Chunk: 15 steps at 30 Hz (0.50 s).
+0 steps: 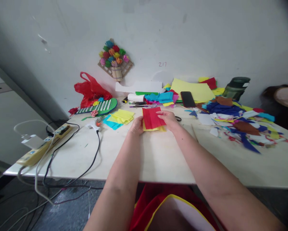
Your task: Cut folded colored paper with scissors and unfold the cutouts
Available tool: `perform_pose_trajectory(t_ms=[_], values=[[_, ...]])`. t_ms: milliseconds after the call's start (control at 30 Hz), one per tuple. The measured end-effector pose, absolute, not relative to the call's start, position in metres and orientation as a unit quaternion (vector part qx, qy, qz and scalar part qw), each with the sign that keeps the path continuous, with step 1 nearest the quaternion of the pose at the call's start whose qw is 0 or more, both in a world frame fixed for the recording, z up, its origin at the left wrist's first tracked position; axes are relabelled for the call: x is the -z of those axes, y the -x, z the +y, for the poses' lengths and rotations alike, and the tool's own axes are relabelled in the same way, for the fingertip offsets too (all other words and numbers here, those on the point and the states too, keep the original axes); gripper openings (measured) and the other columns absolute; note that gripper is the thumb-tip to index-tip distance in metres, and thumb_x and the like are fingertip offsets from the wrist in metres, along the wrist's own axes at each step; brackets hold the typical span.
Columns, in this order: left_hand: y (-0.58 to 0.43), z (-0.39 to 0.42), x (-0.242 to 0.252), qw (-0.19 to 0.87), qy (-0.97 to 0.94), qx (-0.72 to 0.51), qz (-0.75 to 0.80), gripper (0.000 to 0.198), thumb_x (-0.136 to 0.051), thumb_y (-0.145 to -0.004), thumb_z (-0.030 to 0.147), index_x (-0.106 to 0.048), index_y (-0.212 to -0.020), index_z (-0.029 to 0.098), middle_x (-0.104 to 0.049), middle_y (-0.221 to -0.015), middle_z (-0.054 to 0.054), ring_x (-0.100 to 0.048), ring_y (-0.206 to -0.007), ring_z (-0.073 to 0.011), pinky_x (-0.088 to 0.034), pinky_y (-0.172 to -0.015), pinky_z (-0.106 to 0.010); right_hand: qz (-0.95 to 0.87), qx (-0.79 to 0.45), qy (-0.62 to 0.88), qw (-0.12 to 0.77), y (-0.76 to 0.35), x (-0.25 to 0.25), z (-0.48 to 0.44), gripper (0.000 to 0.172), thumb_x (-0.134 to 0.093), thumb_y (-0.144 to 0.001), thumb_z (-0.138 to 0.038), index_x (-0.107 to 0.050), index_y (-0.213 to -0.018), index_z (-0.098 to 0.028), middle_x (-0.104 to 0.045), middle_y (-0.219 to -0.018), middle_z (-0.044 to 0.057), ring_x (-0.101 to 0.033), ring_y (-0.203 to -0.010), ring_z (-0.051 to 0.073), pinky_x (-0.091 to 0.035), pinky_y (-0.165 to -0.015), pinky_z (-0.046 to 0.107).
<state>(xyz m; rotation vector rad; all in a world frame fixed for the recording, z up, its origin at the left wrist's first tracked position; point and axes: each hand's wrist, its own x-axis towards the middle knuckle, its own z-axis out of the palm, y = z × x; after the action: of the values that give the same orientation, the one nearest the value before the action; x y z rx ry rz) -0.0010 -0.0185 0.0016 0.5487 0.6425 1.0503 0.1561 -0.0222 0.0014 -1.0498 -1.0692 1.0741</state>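
A creased red paper sheet (153, 118) is held up over the table, with yellow paper (161, 128) showing beneath its lower edge. My left hand (137, 124) pinches the left edge of these sheets. On the right side, my right hand (167, 118) grips the red sheet, fingers lying over its edge. Just beyond that hand, part of a black scissors handle (178, 118) shows. Left of my hands lie yellow paper pieces (121, 116) on top of blue paper pieces (114, 124).
A glue gun (95, 125) and power strip (45, 144) with cables occupy the left. Folded blue paper (165, 97), a phone (187, 99) and yellow sheets (185, 87) lie at the back. Colourful scraps (247, 127) and a dark bottle (236, 88) are on the right.
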Motion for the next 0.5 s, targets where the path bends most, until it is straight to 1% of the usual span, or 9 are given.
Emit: perform_pose_trajectory(t_ms=[233,300,367,433,500], values=[[0.0009,-0.0185,-0.001,0.785,-0.26,-0.485,0.285,0.041,-0.039,-0.083,0.021,-0.054,-0.119,0.008,-0.068,-0.1,-0.013,-0.065,-0.092,-0.0247,-0.047,-0.09,-0.04,-0.468,-0.46,0.465,0.594,-0.154,-0.0023,-0.0242,0.018,-0.064,-0.06,-0.009,-0.071,-0.073,-0.019,-0.068,-0.065,-0.001,-0.06,-0.06,0.013,-0.049,-0.064,0.028],[0.0016,-0.0199,-0.0019,0.787,-0.271,-0.484,0.272,0.042,-0.038,-0.087,0.031,-0.054,-0.118,0.009,-0.068,-0.101,-0.014,-0.064,-0.094,-0.0254,-0.046,-0.091,-0.041,-0.47,-0.456,0.472,0.59,-0.154,-0.002,-0.0238,0.018,-0.064,-0.06,-0.01,-0.071,-0.074,-0.018,-0.068,-0.064,-0.001,-0.06,-0.059,0.013,-0.049,-0.064,0.028],[0.0028,-0.0212,-0.0023,0.79,-0.278,-0.48,0.26,0.051,-0.035,-0.087,0.046,-0.055,-0.117,0.009,-0.067,-0.102,-0.015,-0.063,-0.097,-0.027,-0.046,-0.09,-0.042,-0.476,-0.446,0.481,0.586,-0.1543,-0.0012,-0.0231,0.018,-0.064,-0.06,-0.011,-0.072,-0.075,-0.018,-0.068,-0.065,-0.001,-0.06,-0.06,0.013,-0.048,-0.066,0.029],[0.004,-0.0219,-0.0021,0.795,-0.282,-0.473,0.255,0.062,-0.035,-0.084,0.059,-0.056,-0.115,0.01,-0.066,-0.104,-0.016,-0.062,-0.1,-0.0285,-0.047,-0.09,-0.042,-0.485,-0.435,0.489,0.58,-0.1548,0.0,-0.0223,0.019,-0.065,-0.06,-0.012,-0.072,-0.077,-0.018,-0.068,-0.066,-0.001,-0.06,-0.062,0.013,-0.048,-0.068,0.029],[0.0045,-0.0221,-0.0015,0.795,-0.287,-0.469,0.255,0.062,-0.038,-0.082,0.06,-0.057,-0.115,0.011,-0.066,-0.104,-0.016,-0.062,-0.1,-0.0288,-0.047,-0.09,-0.042,-0.494,-0.426,0.494,0.574,-0.1554,0.0014,-0.0215,0.02,-0.065,-0.06,-0.013,-0.072,-0.078,-0.017,-0.068,-0.066,0.0,-0.061,-0.064,0.014,-0.048,-0.071,0.03]])
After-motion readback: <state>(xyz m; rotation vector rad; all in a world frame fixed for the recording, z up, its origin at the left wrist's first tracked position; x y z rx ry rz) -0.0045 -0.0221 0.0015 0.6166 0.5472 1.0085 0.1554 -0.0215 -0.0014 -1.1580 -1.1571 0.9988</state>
